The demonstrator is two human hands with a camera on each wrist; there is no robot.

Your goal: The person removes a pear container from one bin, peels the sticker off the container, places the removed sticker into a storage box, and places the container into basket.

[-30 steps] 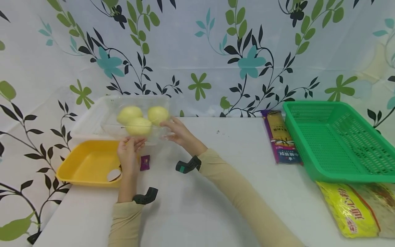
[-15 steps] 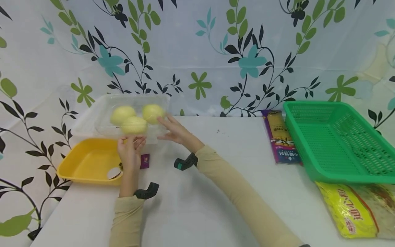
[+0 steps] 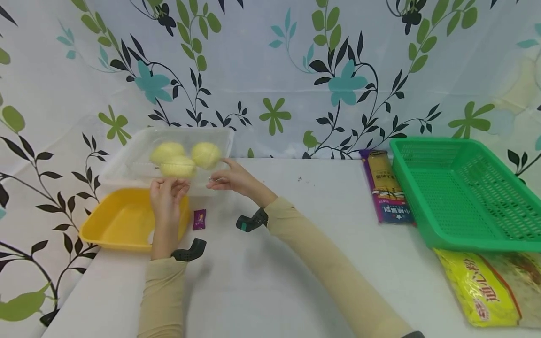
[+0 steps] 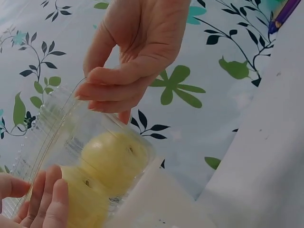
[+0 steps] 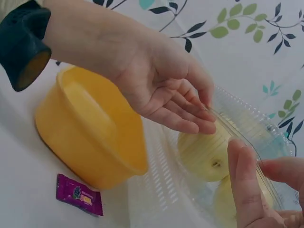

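Observation:
A clear plastic box [image 4: 71, 142] holds three round pale yellow fruits [image 3: 205, 155], dimpled like apples. The box hangs over a white slotted basket [image 3: 113, 174] at the back left, overlapping it in the head view. At the near side, my left hand [image 3: 166, 198] pinches the box's rim between thumb and fingers. My right hand [image 3: 240, 180] is at the box's right end, and in the left wrist view its thumb and curled fingers grip the rim there. The box's near edge is partly hidden behind the left fingers.
In front of the white basket stands a yellow basin [image 3: 120, 218], with a small purple packet [image 3: 199, 219] to its right. Farther right are a pasta pack [image 3: 385, 188], a green basket [image 3: 427, 206] and a yellow food bag [image 3: 482, 286].
Both hands have carried the clear box with its fruits to the left, farther over the white basket. The left forearm has shifted left, uncovering more of the purple packet.

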